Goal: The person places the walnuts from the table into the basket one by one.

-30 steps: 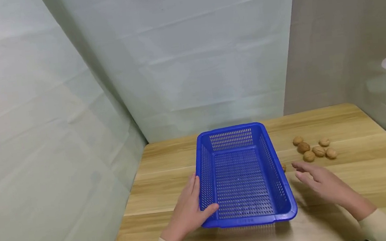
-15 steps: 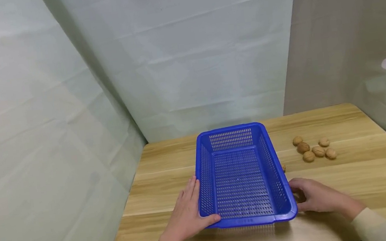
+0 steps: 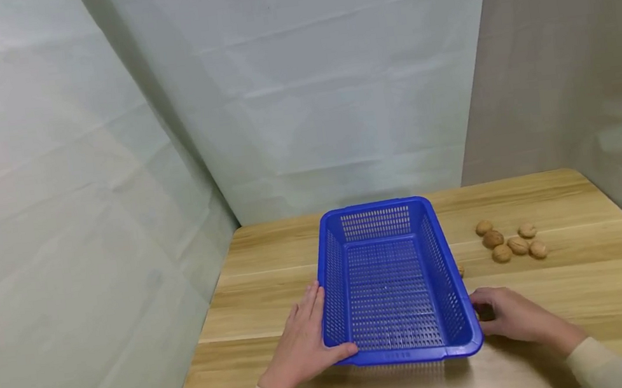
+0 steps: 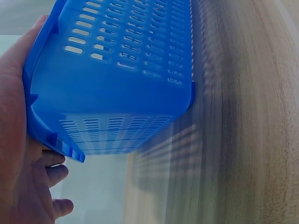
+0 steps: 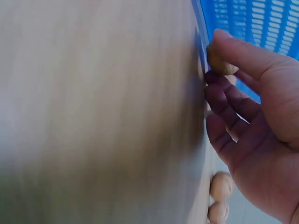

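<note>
A blue plastic basket (image 3: pixel 395 357) with slotted walls stands before me, nothing in it. My left hand (image 3: pixel 300 342) rests at its near left corner, fingers straight along the side and thumb lying over the near rim. In the left wrist view, the fingertips (image 4: pixel 58 175) stick out loosely past the rim. Low beside the basket's right wall, my right hand (image 3: pixel 512 315) pinches a walnut (image 5: pixel 218 60) between thumb and fingers; the basket's rim partly hides it in the head view. Another walnut (image 3: pixel 460 271) peeks out from behind that wall.
Several walnuts (image 3: pixel 518 245) lie in a loose group on the wooden table (image 3: pixel 590 264), right of the basket. Pale cloth (image 3: pixel 333 89) hangs behind the table and along its left side. A grey-brown cloth with a flower print (image 3: pixel 526 60) hangs at the right.
My right hand has come left and down to the basket's right side and closed on a walnut there. The left hand and the basket hardly differ; the head view shifts slightly.
</note>
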Tool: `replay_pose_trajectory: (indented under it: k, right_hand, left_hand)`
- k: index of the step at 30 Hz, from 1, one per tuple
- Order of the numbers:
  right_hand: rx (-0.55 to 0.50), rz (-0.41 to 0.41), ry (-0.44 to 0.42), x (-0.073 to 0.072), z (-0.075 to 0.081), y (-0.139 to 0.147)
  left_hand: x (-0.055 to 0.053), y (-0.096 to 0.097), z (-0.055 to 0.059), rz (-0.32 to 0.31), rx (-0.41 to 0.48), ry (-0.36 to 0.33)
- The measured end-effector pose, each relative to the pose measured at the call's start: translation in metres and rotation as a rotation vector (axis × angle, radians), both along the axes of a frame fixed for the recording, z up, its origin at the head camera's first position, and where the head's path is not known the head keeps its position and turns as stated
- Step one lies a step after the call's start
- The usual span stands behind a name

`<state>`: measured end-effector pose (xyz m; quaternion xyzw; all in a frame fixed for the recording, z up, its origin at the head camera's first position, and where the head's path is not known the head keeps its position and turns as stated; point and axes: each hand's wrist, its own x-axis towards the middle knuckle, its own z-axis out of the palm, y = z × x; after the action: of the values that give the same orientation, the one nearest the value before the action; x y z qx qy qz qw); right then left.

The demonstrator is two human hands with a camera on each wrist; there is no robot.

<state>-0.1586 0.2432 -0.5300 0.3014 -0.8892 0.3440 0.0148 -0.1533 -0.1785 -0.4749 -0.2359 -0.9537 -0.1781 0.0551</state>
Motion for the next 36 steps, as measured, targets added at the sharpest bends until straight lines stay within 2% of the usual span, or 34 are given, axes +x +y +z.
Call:
replay_pose_trajectory:
  k: [2,4,7,12,17,21,25,32,36]
  right_hand:
    - [-0.007,-0.026,-0.065,0.001,0.004,0.007]
    - [-0.006,-0.058,-0.094,0.001,0.010,0.014]
    - [-0.001,-0.101,-0.096,-0.001,0.023,0.023]
    - [0.056,-0.217,-0.047,-0.006,0.050,0.034]
    - [0.073,-0.263,-0.021,-0.013,0.076,0.039]
    - [0.037,-0.240,0.000,-0.021,0.094,0.034]
    - [0.005,-0.215,-0.004,-0.031,0.112,0.017]
    - [-0.026,-0.136,-0.091,-0.062,0.144,-0.035]
    - [-0.055,-0.076,-0.114,-0.081,0.153,-0.067]
  left_hand:
    - [0.000,0.000,0.001,-0.007,0.003,-0.004]
    - [0.000,0.001,0.001,-0.011,-0.002,-0.003]
    - [0.000,0.001,0.001,-0.012,-0.007,-0.006]
    - [-0.001,0.003,0.001,-0.006,-0.007,-0.005]
    - [-0.003,0.006,0.002,-0.010,0.001,-0.015]
    - [-0.004,0.007,0.002,-0.014,-0.018,-0.029]
    - [-0.004,0.007,0.003,-0.017,-0.014,-0.039]
    - [-0.001,0.002,0.005,0.005,-0.003,-0.047]
    - [0.001,0.000,0.006,0.008,0.007,-0.051]
